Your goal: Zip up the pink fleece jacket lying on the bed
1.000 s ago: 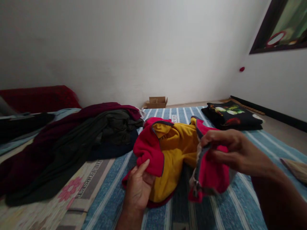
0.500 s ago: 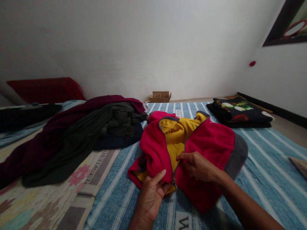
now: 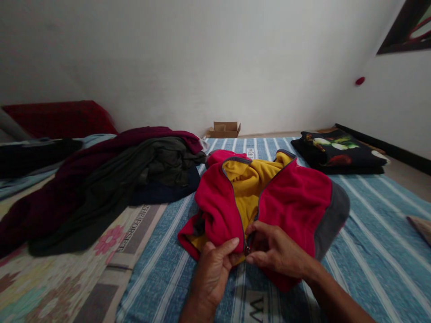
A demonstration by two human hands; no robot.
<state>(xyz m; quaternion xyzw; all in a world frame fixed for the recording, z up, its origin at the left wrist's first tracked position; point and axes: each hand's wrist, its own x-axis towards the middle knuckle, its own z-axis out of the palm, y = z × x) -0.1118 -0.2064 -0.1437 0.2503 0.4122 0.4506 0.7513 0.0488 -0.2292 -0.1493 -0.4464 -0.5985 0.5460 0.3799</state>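
A red fleece jacket with yellow lining and grey trim lies on the bed, its front partly unzipped and spread in a V. My left hand grips the jacket's lower front edge, thumb on top, just left of the zipper. At the bottom of the opening, my right hand has its thumb and fingers closed around the zipper near its slider. Which part of the zipper the right fingertips press is partly hidden.
Left of the jacket is a heap of dark green and maroon clothes. Folded black printed cloth lies at the right rear. A small cardboard box stands by the wall. Blue striped bedding is underneath.
My right hand has shifted down and left along the opening, from the jacket's right edge to the zipper slider. My left hand keeps its hold. The view has tilted slightly.
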